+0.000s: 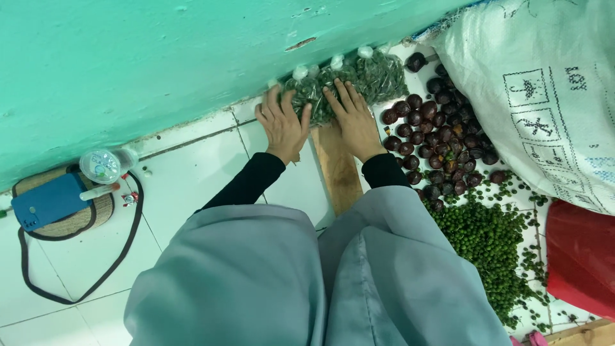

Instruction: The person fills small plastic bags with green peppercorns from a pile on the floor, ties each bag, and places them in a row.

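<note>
2 hands press on bags of green berries

The left hand (280,125) and right hand (354,120) lie flat with fingers spread on the tied bags (346,83) against the green wall (160,57); dark round fruits (435,138) sit near.

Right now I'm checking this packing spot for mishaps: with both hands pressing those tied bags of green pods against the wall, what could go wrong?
1. The left hand and right hand press on the tied clear bags; a knot or the thin plastic might give and spill them.
2. Loose green pods and dark round fruits lie right beside the knee; shifting could crush or scatter them.
</note>
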